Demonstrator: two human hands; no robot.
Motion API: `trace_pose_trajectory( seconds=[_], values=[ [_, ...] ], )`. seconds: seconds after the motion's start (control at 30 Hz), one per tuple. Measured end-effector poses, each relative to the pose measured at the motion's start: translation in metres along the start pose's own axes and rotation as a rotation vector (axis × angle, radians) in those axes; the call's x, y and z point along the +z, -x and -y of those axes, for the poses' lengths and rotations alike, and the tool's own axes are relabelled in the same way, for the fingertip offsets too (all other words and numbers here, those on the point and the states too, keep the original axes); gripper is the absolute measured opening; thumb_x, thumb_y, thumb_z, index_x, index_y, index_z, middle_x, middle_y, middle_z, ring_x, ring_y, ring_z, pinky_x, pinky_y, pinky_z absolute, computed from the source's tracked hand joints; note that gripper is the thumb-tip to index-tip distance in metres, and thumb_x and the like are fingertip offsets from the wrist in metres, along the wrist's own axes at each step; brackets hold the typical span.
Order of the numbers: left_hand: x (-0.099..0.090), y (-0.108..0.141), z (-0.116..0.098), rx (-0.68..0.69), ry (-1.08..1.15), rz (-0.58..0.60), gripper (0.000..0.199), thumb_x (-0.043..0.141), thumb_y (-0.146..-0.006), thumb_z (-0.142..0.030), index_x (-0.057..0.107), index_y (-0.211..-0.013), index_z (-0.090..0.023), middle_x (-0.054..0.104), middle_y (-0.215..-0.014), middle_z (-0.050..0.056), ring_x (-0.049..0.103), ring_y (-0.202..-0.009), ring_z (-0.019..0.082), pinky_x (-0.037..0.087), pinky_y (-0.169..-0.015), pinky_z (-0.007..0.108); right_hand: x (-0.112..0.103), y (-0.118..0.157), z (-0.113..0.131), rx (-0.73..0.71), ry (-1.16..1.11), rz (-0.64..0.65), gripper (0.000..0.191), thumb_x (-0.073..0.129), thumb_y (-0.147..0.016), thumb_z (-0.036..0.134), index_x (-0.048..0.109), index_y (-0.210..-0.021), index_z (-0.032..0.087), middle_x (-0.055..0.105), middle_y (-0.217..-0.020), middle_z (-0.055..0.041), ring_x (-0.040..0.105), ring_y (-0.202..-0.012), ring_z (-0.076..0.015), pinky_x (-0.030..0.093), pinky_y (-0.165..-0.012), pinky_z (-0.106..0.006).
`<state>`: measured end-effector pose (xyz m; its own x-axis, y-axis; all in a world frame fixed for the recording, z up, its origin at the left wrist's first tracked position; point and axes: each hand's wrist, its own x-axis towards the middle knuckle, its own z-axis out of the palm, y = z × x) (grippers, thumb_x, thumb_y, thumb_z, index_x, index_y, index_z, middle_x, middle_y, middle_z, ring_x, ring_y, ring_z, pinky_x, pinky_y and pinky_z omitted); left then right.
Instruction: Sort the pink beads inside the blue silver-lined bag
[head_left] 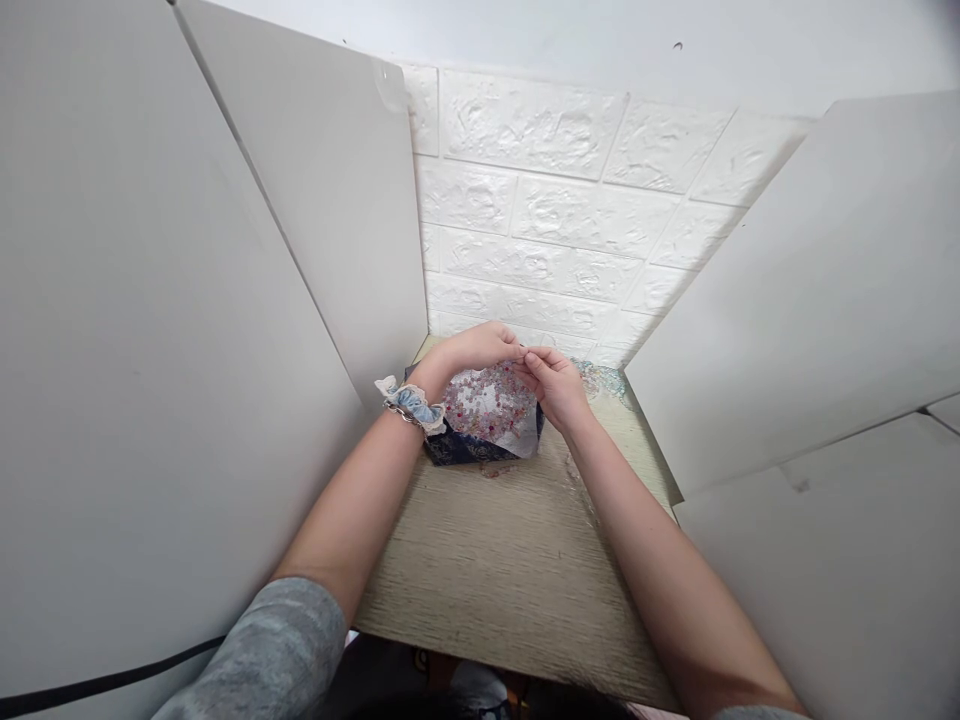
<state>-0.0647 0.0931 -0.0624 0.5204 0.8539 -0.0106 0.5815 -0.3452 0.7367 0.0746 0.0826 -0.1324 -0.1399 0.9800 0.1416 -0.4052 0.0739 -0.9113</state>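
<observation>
My left hand (486,346) and my right hand (555,382) meet at their fingertips over the far side of a dark blue patterned box (469,448). Both are closed in a pinch. Whatever sits between the fingers is too small to make out. Inside the box, on a white lining, lie many small pink, red and clear beads (480,400). A scrunchie (416,402), pale blue with white lace, and a chain bracelet (403,412) circle my left wrist.
Light blue and clear bead strands (600,380) lie at the table's back right. A short pinkish strand (499,470) is at the box's front. White panels (322,190) flank the wooden table (495,560) on both sides, with a white brick-patterned wall (555,220) behind.
</observation>
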Motion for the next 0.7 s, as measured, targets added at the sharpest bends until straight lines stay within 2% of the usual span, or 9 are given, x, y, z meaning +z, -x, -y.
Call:
trace_pose_trajectory(
  seconds=[0.07, 0.17, 0.27, 0.4, 0.57, 0.7],
  values=[
    [0.000, 0.001, 0.000, 0.006, -0.003, 0.000, 0.027, 0.046, -0.065, -0.037, 0.041, -0.051, -0.014, 0.033, -0.049, -0.003, 0.026, -0.041, 0.005, 0.021, -0.040, 0.021, -0.003, -0.001, -0.001, -0.056, 0.104, -0.018, 0.020, 0.064, -0.060, 0.032, 0.057, -0.070, 0.016, 0.060, -0.069, 0.0023, 0.054, -0.066, -0.0089, 0.043, -0.069, -0.024],
    [-0.001, 0.001, 0.000, 0.004, -0.017, 0.011, 0.027, 0.046, -0.065, -0.037, 0.041, -0.052, -0.015, 0.033, -0.049, -0.003, 0.027, -0.041, 0.005, 0.022, -0.040, 0.021, -0.007, -0.002, 0.002, -0.167, 0.389, -0.046, 0.021, 0.060, -0.063, 0.035, 0.059, -0.071, 0.015, 0.060, -0.067, 0.0006, 0.053, -0.064, -0.0106, 0.041, -0.064, -0.024],
    [-0.001, -0.001, 0.001, -0.010, -0.024, 0.013, 0.027, 0.046, -0.066, -0.038, 0.042, -0.054, -0.015, 0.035, -0.049, -0.003, 0.028, -0.041, 0.005, 0.023, -0.040, 0.021, -0.007, 0.000, 0.011, -0.276, 0.701, -0.070, 0.019, 0.056, -0.067, 0.033, 0.060, -0.071, 0.015, 0.060, -0.066, 0.0000, 0.051, -0.062, -0.0112, 0.039, -0.061, -0.023],
    [0.000, -0.002, 0.000, -0.012, -0.013, 0.007, 0.027, 0.046, -0.067, -0.040, 0.044, -0.057, -0.014, 0.037, -0.050, -0.003, 0.030, -0.041, 0.005, 0.023, -0.040, 0.020, -0.004, 0.006, 0.025, -0.408, 0.991, -0.073, 0.015, 0.050, -0.072, 0.029, 0.059, -0.069, 0.016, 0.059, -0.066, 0.0005, 0.050, -0.061, -0.0111, 0.035, -0.057, -0.022],
    [0.000, 0.001, -0.004, -0.011, 0.066, 0.023, 0.024, 0.043, -0.071, -0.035, 0.040, -0.058, -0.015, 0.030, -0.049, -0.004, 0.025, -0.039, 0.004, 0.020, -0.039, 0.020, 0.000, 0.011, 0.032, -0.605, 1.239, -0.024, 0.016, 0.042, -0.078, 0.023, 0.055, -0.071, 0.017, 0.058, -0.074, -0.0011, 0.050, -0.070, -0.0121, 0.035, -0.064, -0.022],
    [-0.001, 0.004, -0.006, -0.005, 0.161, 0.050, 0.021, 0.043, -0.072, -0.032, 0.040, -0.060, -0.016, 0.027, -0.050, -0.005, 0.021, -0.038, 0.003, 0.017, -0.038, 0.020, 0.000, 0.012, 0.031, -0.668, 1.310, -0.015, 0.017, 0.038, -0.081, 0.022, 0.053, -0.074, 0.017, 0.057, -0.078, -0.0022, 0.050, -0.074, -0.0128, 0.035, -0.067, -0.022]
  ],
)
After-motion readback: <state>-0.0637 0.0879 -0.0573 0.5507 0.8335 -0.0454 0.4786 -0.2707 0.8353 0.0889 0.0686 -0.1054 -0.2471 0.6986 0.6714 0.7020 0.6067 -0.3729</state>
